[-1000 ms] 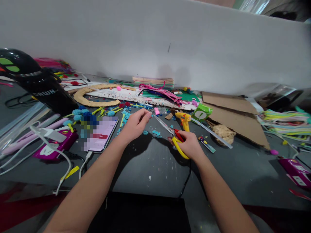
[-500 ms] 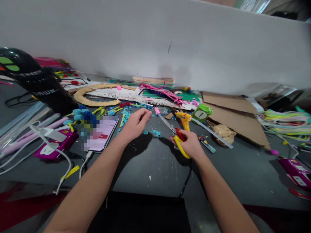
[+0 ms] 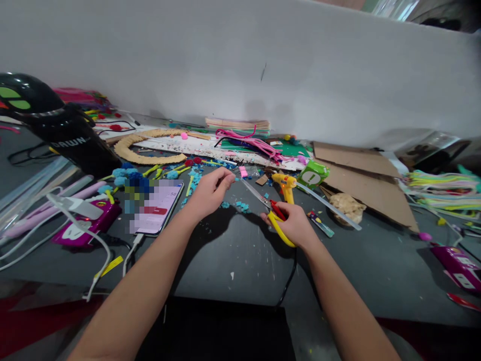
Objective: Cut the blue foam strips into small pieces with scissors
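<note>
My left hand (image 3: 215,190) is in the middle, thumb and forefinger pinched together. A tiny bit of light blue shows at the fingertips, too small to name. My right hand (image 3: 292,223) is wrapped round the yellow and red handles of a pair of scissors (image 3: 277,225). Their blades reach up and left, with the tips just right of my left fingertips. Small light blue pieces (image 3: 242,206) lie on the table below the blades. A yellow hot glue gun (image 3: 286,185) with a clear glue stick (image 3: 330,206) in it stands just beyond my right hand.
A charging phone (image 3: 161,208) and purple box (image 3: 88,223) lie left, near a tall black bottle (image 3: 71,130). Behind are a beige ring (image 3: 150,159) and pink pipe cleaners (image 3: 251,140). Cardboard (image 3: 361,185), a green packet (image 3: 313,173) and a beige lump (image 3: 345,208) lie right.
The scissor blades have shifted slightly, with their tips now a little lower and nearer my left fingertips. Both hands stay almost in place.
</note>
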{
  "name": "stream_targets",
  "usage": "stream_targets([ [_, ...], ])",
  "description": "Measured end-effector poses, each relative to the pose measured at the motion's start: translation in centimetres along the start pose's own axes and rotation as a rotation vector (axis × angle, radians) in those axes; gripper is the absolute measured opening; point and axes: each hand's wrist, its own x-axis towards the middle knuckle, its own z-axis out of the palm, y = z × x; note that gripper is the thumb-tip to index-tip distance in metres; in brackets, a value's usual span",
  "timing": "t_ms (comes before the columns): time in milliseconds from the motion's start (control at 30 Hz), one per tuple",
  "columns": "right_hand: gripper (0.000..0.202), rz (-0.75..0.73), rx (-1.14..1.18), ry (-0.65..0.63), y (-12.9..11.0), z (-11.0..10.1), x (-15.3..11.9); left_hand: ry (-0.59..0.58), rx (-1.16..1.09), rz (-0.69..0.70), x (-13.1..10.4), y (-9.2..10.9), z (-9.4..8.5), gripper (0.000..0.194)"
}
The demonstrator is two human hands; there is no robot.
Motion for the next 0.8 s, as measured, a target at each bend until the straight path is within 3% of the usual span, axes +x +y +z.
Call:
stream_targets([
  [800,0.041,-0.028,-0.084,0.006,0.42,0.06,0.12,-0.002,0.009,-0.001,-0.04,0.14,0.08,0.024],
])
